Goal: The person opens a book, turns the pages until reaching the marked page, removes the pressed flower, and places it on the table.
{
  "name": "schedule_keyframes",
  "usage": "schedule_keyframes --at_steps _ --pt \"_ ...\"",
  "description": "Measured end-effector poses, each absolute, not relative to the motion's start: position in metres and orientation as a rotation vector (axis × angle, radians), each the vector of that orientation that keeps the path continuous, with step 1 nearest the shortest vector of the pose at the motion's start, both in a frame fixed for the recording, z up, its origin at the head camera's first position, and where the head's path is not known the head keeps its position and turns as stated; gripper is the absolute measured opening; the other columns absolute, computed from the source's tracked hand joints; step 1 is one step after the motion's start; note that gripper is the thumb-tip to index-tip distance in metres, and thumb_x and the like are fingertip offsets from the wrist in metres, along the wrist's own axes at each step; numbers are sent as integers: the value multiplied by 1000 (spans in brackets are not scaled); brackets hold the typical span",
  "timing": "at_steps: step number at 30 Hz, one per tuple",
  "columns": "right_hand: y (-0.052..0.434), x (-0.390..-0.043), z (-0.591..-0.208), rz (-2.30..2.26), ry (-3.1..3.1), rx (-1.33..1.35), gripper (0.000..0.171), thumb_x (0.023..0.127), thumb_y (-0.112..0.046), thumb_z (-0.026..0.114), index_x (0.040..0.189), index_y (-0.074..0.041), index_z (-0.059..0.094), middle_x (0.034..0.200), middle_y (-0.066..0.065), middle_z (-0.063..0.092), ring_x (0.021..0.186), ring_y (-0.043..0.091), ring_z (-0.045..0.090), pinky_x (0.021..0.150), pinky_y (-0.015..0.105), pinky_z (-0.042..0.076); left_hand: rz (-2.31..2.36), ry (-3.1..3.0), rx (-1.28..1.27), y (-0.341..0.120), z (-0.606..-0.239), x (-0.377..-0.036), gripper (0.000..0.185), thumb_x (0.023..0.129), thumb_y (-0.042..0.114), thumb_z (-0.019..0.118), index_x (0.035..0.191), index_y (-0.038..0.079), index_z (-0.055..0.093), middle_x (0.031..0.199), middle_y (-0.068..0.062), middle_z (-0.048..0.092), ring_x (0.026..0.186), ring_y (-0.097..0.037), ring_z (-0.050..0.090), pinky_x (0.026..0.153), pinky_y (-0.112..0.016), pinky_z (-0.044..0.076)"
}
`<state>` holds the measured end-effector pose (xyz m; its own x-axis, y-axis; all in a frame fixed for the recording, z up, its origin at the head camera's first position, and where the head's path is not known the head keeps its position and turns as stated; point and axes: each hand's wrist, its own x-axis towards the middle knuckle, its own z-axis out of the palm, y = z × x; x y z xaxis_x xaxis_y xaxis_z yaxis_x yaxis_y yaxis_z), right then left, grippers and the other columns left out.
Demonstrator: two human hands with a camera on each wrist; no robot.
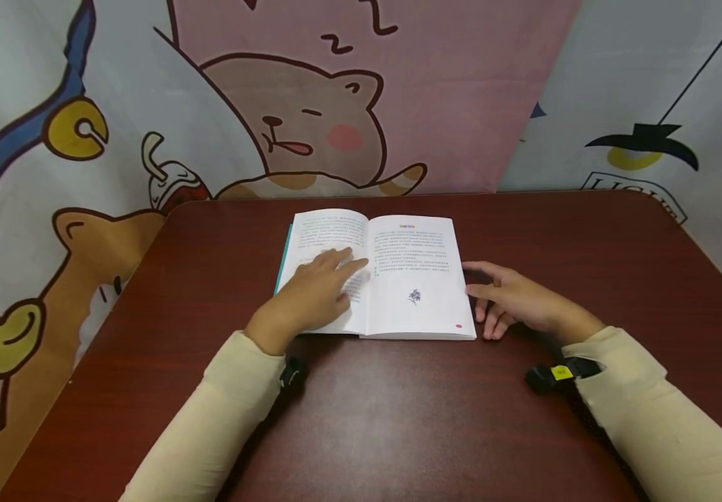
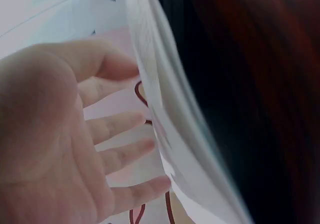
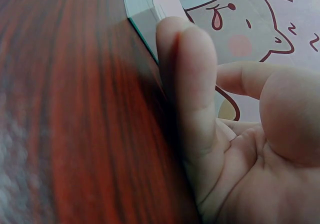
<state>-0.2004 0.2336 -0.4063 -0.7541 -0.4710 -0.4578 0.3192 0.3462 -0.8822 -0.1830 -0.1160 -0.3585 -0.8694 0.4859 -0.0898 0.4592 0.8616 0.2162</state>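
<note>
A dark red wooden table (image 1: 398, 418) stands against a hanging cloth backdrop (image 1: 310, 104) printed with cartoon animals: one sleeping pink-cheeked bear in the middle, with a shiba-like dog and a yellow duck at the left edge. On the table lies one book (image 1: 411, 279), open flat, near the far middle of the surface, its two pages facing up. Both pages carry printed text, and the right-hand page has one small dark flower drawing low down and a red dot at its bottom corner. A thin teal cover edge shows along the book's left side.

Two hands are at the book, both in cream sleeves, each with one black wrist-mounted device. The left hand (image 1: 317, 296) rests flat on the left page, fingers straight and loosely spread, pointing toward the spine; it presses the paper and grasps nothing. From its wrist view the left hand (image 2: 60, 144) shows four fingers stretched out toward the white page edges.

The right hand (image 1: 517, 300) lies on the table just beside the book's right edge, fingers relaxed and lightly bent, tips touching or nearly touching the page block; it holds nothing. In its wrist view the right hand (image 3: 230, 134) sits against the wood, the book's corner just past the fingertip.
</note>
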Motion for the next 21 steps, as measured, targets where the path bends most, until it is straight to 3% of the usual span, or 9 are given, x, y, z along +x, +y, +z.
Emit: schedule_keyframes --at_steps 9,21 --pt "232 -201 -406 -1472 1932 -127 69 105 -27 51 160 -20 10 75 11 59 54 23 67 55 40 59 298 2821 822 -101 -359 -173 58 94 31 65 150 26 47 158 -7 40 146 -29 38 106 -60 42" --pt "232 -201 -406 -1469 1937 -131 69 105 -27 50 160 -19 9 75 11 58 54 22 67 55 39 59 245 2787 917 -88 -362 -163 74 83 45 79 148 25 49 155 -8 45 144 -28 41 107 -60 39"
